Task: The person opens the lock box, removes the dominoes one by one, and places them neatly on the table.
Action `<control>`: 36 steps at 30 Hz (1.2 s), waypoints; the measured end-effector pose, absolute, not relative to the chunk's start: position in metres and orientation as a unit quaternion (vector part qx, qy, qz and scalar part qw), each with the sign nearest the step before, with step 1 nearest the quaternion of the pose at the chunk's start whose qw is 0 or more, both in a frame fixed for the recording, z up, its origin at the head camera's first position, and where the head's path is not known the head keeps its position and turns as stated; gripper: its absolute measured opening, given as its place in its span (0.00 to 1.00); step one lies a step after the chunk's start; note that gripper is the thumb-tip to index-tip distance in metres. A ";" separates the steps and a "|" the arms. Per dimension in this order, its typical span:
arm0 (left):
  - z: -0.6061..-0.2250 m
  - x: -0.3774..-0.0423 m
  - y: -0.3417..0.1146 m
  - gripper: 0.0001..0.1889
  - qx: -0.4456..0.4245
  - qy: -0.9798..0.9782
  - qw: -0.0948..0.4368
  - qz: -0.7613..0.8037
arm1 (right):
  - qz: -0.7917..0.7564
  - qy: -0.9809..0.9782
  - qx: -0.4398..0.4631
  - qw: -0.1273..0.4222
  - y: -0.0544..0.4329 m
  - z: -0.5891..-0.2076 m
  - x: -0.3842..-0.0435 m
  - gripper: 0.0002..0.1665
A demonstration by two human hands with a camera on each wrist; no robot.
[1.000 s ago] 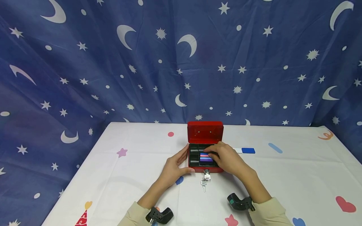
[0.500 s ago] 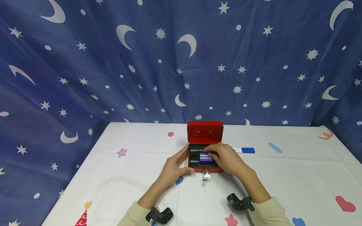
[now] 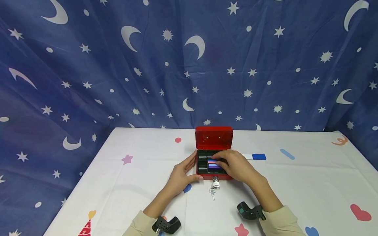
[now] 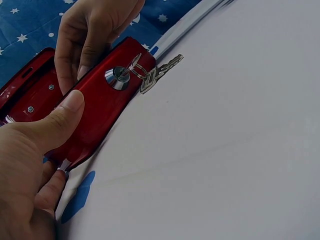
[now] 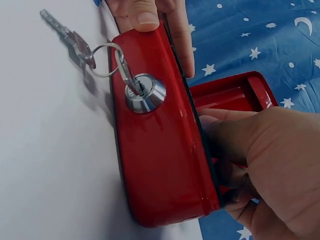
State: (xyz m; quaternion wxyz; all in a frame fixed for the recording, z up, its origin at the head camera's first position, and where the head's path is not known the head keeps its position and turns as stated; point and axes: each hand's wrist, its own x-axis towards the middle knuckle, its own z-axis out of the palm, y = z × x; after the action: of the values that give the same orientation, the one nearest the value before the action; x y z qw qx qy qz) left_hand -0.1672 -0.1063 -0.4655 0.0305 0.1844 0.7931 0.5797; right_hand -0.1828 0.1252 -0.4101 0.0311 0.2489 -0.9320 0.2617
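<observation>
On a white surface (image 3: 310,183), before blue starry cloth (image 3: 165,82), stands an open red box (image 5: 162,160). Left hand (image 3: 180,175) grips its end; right hand (image 3: 238,164) reaches inside, fingers bent, its hold unclear.

red box (image 5: 160,170): glossy painted metal | lock (image 5: 150,101): polished metal | tray (image 3: 202,167): seemingly plastic | backdrop (image 3: 165,82): creased cloth
</observation>
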 end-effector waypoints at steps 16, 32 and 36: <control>-0.465 -0.167 -0.106 0.49 0.181 0.796 0.029 0.577 | 0.253 -0.936 0.241 0.037 0.123 -0.409 -0.181 0.16; -0.465 -0.167 -0.106 0.49 0.182 0.795 0.031 0.578 | 0.272 -0.927 0.251 0.053 0.123 -0.409 -0.181 0.15; -0.465 -0.166 -0.106 0.49 0.179 0.793 0.032 0.581 | 0.273 -0.926 0.255 0.061 0.123 -0.409 -0.182 0.14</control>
State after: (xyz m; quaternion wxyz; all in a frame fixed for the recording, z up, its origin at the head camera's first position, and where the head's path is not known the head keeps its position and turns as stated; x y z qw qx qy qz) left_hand -0.1662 -0.1058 -0.4648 0.0317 0.1791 0.7932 0.5811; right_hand -0.1816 0.1228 -0.4093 0.0614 0.2547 -0.9257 0.2728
